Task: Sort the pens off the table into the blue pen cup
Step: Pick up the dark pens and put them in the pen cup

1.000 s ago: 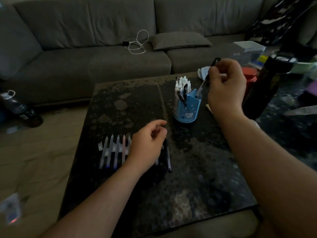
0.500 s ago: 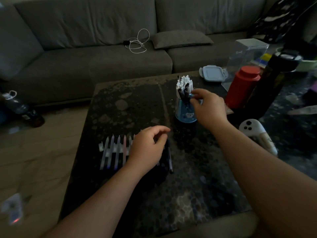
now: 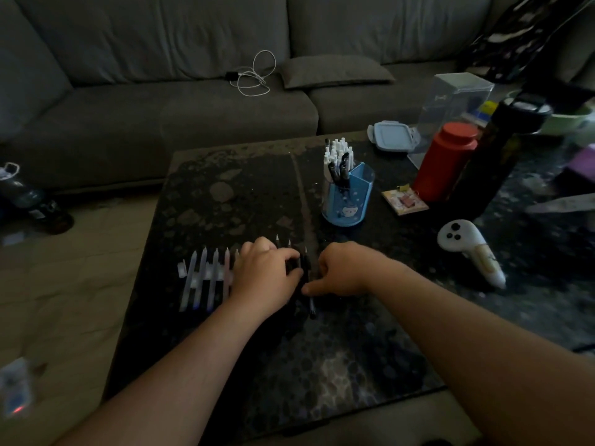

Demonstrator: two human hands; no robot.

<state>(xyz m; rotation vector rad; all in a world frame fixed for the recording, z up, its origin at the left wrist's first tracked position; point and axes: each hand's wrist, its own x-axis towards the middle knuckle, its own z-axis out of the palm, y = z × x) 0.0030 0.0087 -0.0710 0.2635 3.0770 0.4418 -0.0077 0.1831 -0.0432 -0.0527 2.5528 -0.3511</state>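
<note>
Red bottle (image 3: pixel 444 160) beside pen cup (image 3: pixel 349 197)

The blue pen cup (image 3: pixel 348 201) carries a small white cat face and pale dots on its front, and holds white-capped and black pens. Left of the cup, on the black table (image 3: pixel 244 201) mottled with grey blotches and a honeycomb pattern, lie translucent white pens (image 3: pixel 201 278), one pinkish. Right of the cup stand a red bottle (image 3: pixel 446 160) and a white controller (image 3: pixel 468 249) with black buttons. Behind the cup, a grey sofa (image 3: pixel 161 75) bears a white cable (image 3: pixel 254 74).
</note>
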